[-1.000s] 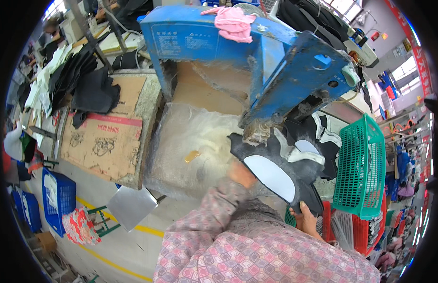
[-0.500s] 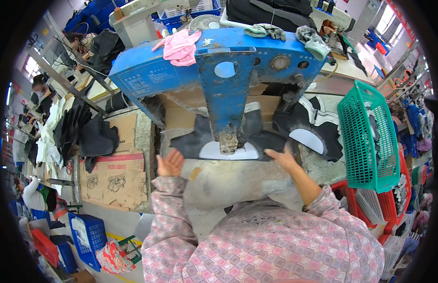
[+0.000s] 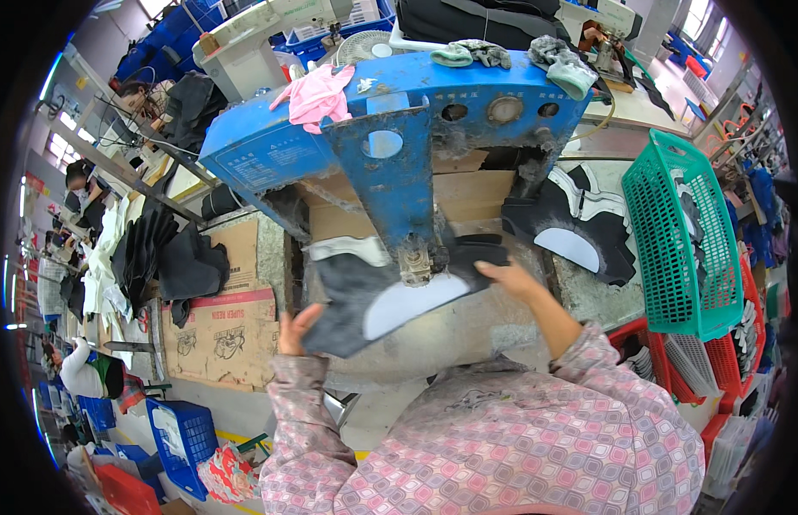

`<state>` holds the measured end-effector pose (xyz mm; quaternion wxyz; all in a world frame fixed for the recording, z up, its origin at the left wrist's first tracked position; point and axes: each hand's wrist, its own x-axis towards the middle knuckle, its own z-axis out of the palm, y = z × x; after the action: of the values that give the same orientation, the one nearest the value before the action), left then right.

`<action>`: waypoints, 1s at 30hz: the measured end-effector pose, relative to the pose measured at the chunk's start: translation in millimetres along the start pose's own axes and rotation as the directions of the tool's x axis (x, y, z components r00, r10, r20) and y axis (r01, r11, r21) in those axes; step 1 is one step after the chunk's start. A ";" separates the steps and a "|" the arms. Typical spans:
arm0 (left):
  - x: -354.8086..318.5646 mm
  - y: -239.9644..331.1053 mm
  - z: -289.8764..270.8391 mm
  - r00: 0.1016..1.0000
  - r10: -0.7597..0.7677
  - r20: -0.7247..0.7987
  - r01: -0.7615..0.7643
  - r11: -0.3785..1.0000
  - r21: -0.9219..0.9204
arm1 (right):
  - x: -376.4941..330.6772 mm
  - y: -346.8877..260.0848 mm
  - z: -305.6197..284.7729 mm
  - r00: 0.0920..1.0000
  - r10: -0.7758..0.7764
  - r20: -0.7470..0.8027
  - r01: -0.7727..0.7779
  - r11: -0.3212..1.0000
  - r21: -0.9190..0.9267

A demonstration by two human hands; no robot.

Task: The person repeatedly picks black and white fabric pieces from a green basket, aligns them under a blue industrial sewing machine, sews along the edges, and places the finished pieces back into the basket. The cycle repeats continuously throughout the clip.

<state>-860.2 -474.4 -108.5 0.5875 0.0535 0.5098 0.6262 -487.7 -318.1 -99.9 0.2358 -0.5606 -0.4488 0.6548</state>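
A dark fabric piece [image 3: 345, 287] with a white half-round panel [image 3: 412, 306] lies tilted under the head [image 3: 416, 262] of a blue machine [image 3: 270, 146]. Its left end reaches toward me, and a white band shows along its far left edge. My right hand [image 3: 519, 281] grips the piece's right end, thumb on top, the other fingers partly hidden. Beside the left end, my left hand [image 3: 298, 330] is open with its fingers raised, next to the edge; whether it touches the cloth I cannot tell.
Another dark piece with a white half-round [image 3: 569, 247] lies right of the machine. A green basket [image 3: 686, 240] stands beyond it, above red baskets [image 3: 725, 369]. To the left are flattened cardboard [image 3: 223, 335] and stacked dark pieces [image 3: 188, 266]. A pink cloth [image 3: 317, 96] and gloves [image 3: 472, 55] top the machine.
The fabric piece has turned under the machine head, its left end swinging toward me. My left hand has dropped slightly nearer to me. My right hand has shifted slightly left and stays at the right end.
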 end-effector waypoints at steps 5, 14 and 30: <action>12.6 -19.4 7.5 0.882 -0.282 0.376 0.357 0.922 -0.147 | 11.5 7.6 -38.0 0.990 -0.131 0.052 0.127 0.989 0.077; 46.6 -22.0 45.3 0.866 -0.384 0.321 0.294 0.909 0.297 | 23.7 -28.6 -66.7 0.951 -0.214 0.221 0.146 0.947 0.286; -189.7 -47.0 -21.8 0.999 -0.042 -0.007 0.042 0.910 0.412 | -37.7 111.1 155.3 0.731 0.113 0.672 -0.676 0.254 0.692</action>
<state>-785.1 -646.7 -50.9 0.5767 0.1658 0.6310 0.4917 -603.2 -452.9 -179.7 0.1990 -0.2412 0.1118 0.9432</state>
